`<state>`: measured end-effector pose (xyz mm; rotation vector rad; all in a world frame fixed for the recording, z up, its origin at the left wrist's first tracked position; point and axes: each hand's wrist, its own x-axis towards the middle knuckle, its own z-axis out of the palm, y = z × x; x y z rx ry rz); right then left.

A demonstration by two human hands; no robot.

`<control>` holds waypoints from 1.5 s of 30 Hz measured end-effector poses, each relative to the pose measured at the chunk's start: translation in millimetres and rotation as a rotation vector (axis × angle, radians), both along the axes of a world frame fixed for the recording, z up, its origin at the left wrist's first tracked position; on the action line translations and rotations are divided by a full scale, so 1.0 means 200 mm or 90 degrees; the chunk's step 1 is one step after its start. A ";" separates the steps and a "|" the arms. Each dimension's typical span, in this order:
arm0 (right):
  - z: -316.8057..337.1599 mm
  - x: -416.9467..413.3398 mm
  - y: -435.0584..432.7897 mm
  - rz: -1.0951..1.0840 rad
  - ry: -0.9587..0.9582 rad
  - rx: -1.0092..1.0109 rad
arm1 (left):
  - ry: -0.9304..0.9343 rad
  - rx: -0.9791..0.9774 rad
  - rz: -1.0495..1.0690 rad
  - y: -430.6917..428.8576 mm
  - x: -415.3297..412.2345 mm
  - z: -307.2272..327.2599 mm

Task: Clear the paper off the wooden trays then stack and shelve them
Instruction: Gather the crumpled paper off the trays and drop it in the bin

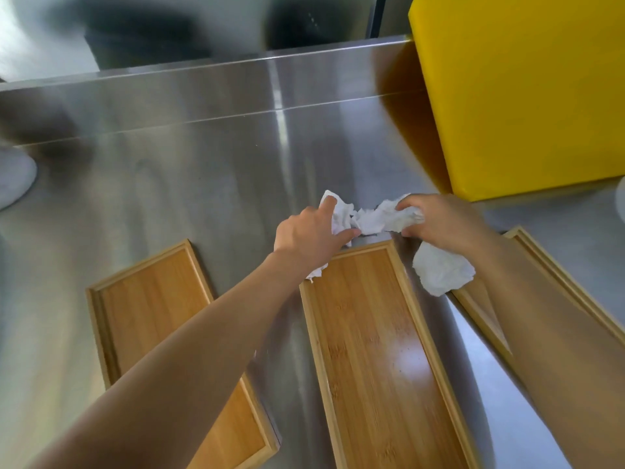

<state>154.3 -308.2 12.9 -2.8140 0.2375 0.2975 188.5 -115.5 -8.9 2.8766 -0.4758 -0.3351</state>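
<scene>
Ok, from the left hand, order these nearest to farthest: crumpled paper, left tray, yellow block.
1. Crumpled paper, in the left hand's grip, just beyond the middle tray.
2. Left tray, lower left on the counter.
3. Yellow block, far right.

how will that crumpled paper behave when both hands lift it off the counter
The paper is probably very light and floppy: it is crinkled and a loose flap droops below the right hand. It likely compresses easily under the left hand. It looks like soft tissue, so it may tear if pulled apart.
</scene>
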 end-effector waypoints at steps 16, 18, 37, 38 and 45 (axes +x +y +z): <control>0.21 -0.11 -0.03 -0.075 -0.223 0.090 | -0.072 -0.269 0.108 0.03 -0.09 0.37; 0.28 -0.17 -0.03 -0.083 -0.269 0.101 | -0.069 -0.321 0.126 0.01 -0.15 0.47; 0.41 -1.69 -0.23 -0.481 -0.322 0.042 | 0.052 -0.448 -0.198 -0.48 -1.22 0.51; 0.40 -1.80 -0.27 -0.519 -0.315 0.028 | 0.077 -0.456 -0.224 -0.53 -1.30 0.49; 0.29 -2.39 -0.56 -0.689 -0.294 0.024 | 0.203 -0.437 -0.323 -0.86 -1.75 0.38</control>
